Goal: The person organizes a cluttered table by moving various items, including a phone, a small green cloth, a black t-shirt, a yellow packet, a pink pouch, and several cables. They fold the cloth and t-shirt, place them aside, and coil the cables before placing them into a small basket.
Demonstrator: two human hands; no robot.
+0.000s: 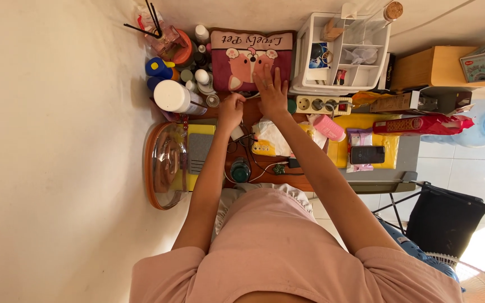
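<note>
My right hand [270, 90] is spread flat with the fingers apart, resting on the lower edge of a maroon cushion [242, 50] printed with a cartoon animal. It holds nothing. To its left my left hand [231, 109] has its fingers curled in. It hovers beside a cluster of bottles and jars [183, 78], close to a white-lidded jar [172, 96]. I cannot make out anything in its grip. Below both wrists the brown desk [265, 174] carries crumpled white plastic [273, 137], a pair of glasses [239, 145] and a green-capped bottle [240, 170].
A white drawer organiser [341, 53] and a power strip [321, 105] stand right of the cushion. Further right lie a pink cup [329, 128], a phone [367, 154] on a yellow board, and a red snack pack [422, 124]. A clear dome cover [166, 165] sits at left, a black chair [444, 221] at right.
</note>
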